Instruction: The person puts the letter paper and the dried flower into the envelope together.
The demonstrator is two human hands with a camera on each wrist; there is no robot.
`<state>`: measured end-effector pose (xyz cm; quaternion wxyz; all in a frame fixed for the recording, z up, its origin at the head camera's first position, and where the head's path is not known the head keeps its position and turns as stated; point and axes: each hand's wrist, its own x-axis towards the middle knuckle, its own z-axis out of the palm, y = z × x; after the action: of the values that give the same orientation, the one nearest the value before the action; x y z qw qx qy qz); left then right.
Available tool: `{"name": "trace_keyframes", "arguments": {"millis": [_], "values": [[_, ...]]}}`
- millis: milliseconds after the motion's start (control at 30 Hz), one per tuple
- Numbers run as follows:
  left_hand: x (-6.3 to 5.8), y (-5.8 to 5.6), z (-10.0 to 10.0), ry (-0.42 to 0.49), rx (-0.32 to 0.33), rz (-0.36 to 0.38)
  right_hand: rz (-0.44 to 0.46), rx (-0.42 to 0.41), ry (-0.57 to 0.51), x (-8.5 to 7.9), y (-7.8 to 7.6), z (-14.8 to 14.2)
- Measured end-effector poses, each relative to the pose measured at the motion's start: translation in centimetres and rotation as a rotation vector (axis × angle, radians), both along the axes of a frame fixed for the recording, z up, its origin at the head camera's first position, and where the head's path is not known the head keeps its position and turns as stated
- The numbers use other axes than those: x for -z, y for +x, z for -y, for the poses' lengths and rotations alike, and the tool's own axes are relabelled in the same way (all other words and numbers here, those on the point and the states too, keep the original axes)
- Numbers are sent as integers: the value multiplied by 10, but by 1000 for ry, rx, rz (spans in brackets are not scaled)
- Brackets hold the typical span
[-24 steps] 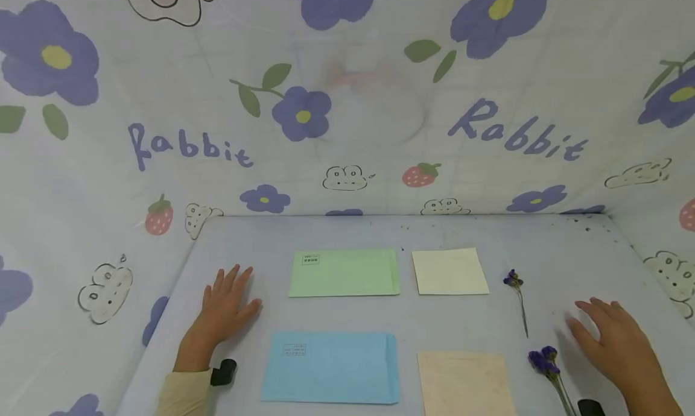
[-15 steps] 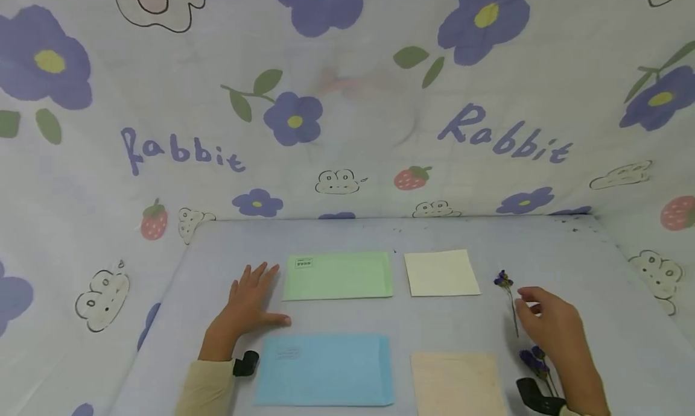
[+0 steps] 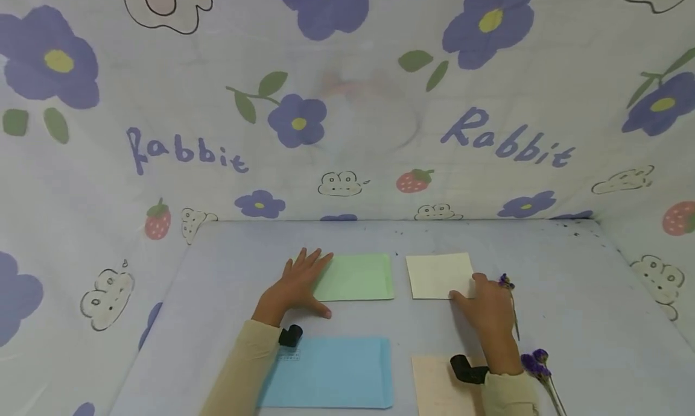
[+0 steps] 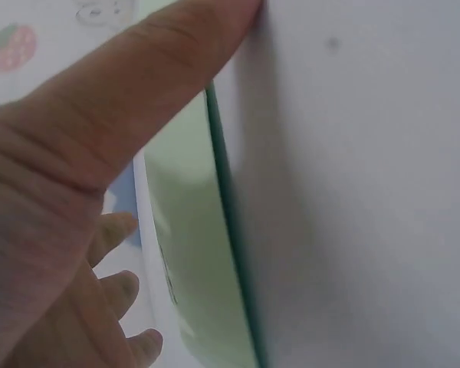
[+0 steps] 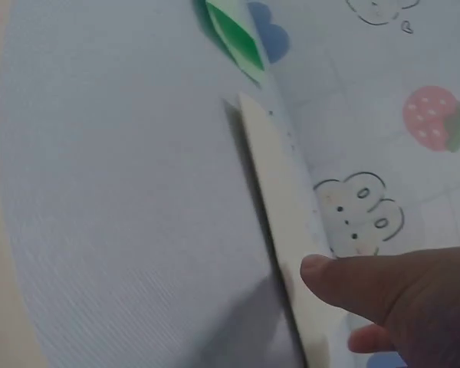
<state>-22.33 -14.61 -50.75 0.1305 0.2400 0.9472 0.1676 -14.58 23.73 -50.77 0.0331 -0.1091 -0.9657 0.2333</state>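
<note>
My left hand (image 3: 295,290) lies spread over the left end of a pale green envelope (image 3: 359,277), its thumb stretched along the near side. The left wrist view shows the thumb crossing above the envelope's edge, the other fingers on the far side. My right hand (image 3: 490,310) is at the right side of a cream card (image 3: 438,275), thumb at the near edge and index finger by the right edge. In the right wrist view the thumb (image 5: 353,285) overlaps the card. A small dried purple flower (image 3: 506,281) is just right of that hand, partly hidden behind it.
A blue envelope (image 3: 336,374) lies nearer, partly under the left forearm in view. Beside it is a beige card (image 3: 434,386), partly covered by the right wrist camera. A larger purple dried flower sprig (image 3: 537,363) lies at the right. A patterned cloth (image 3: 369,132) stands behind the table.
Both hands have moved inward: the left from the table's left side onto the green envelope, the right leftward past the small flower to the cream card. Envelopes, cards and flowers lie as before.
</note>
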Motion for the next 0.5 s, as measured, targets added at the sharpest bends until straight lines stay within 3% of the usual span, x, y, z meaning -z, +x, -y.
{"name": "trace_keyframes", "arguments": {"millis": [267,500], "values": [[-11,-16,-20,-92,60,70,-58,52,-75,13,-15,10],[-14,-23,-25,-84,65,107,-45,136,-343,15,-10,1]]}}
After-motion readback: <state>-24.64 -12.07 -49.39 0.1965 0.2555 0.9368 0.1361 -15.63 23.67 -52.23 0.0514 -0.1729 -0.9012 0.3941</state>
